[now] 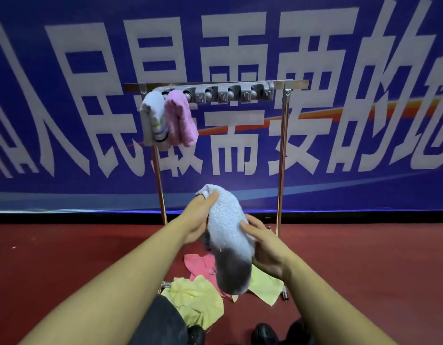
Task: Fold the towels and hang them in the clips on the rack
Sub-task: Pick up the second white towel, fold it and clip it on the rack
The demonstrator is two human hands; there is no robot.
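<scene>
Btwn both hands, gripped: blue towel.

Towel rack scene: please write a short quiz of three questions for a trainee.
1. True or false: two towels already hang on the rack.
2. Which towel do both hands hold? A) the pale blue towel B) the pink towel C) a yellow towel
3. Fill in: the hung towels are at the rack's ____ end.

Key: 1 true, the white striped towel and the lilac towel. 2 A, in the left hand and right hand. 3 left.
</scene>
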